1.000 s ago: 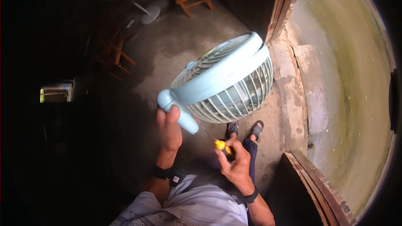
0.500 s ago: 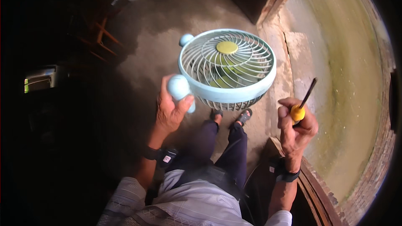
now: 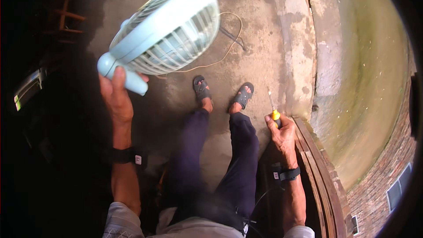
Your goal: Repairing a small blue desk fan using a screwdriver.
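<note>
A light blue round fan (image 3: pixel 154 35) with a slatted cage is held up at the upper left, tilted so its side and back slats show; it is smeared by motion. My left hand (image 3: pixel 118 94) is closed round the fan's blue stand arm, just below its round joint, with the thumb on top. At the right, lower and apart from the fan, my right hand (image 3: pixel 283 133) grips a screwdriver (image 3: pixel 276 115) by its yellow and black handle. The metal shaft points up and away from me.
A thin pale cable (image 3: pixel 230 49) and a dark metal leg (image 3: pixel 233 38) lie beyond the fan on the concrete floor (image 3: pixel 251 17). A wooden door frame (image 3: pixel 313 174) stands beside my right arm, with a stone sill (image 3: pixel 324 39) further on. An orange wooden stool (image 3: pixel 66 17) sits in shadow at left.
My left hand has swung the fan up and left, turning its front grille away so the side and back show. My right hand, still gripping the screwdriver, has moved left and lower.
</note>
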The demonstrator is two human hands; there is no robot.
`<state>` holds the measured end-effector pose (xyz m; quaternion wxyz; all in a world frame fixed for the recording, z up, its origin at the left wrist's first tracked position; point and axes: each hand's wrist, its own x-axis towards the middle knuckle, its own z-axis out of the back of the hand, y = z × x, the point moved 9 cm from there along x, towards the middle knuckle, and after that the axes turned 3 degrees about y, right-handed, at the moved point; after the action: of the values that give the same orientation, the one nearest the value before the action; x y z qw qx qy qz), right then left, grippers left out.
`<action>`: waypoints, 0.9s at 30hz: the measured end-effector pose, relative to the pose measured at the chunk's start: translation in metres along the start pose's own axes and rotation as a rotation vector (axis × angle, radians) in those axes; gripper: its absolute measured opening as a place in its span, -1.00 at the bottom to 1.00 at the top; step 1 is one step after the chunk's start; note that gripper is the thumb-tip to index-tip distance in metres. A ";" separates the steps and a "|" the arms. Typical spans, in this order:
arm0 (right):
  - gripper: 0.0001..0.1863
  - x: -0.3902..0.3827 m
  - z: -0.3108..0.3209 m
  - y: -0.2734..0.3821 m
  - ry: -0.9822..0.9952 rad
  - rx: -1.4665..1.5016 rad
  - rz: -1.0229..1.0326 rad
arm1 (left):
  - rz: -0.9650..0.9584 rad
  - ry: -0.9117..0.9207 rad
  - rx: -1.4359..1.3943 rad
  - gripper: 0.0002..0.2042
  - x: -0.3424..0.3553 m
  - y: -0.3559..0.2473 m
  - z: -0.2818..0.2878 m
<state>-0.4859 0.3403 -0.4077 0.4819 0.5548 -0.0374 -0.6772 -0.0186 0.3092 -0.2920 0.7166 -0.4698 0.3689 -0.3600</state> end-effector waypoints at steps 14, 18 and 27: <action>-0.68 0.249 -0.075 -0.170 0.368 -0.415 0.083 | 0.096 -0.168 -0.106 -0.62 0.049 0.223 -0.023; -0.70 0.287 -0.101 -0.191 0.420 -0.488 0.138 | 0.096 -0.150 -0.050 -0.62 0.066 0.251 -0.018; -0.63 0.340 -0.210 -0.241 0.506 -0.293 0.159 | 0.086 -0.077 0.114 -0.64 0.106 0.288 -0.015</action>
<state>-0.4408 0.3340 -0.8717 0.6023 0.6259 0.1387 -0.4757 0.0672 0.2977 -0.5864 0.7706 -0.4254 0.3398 -0.3313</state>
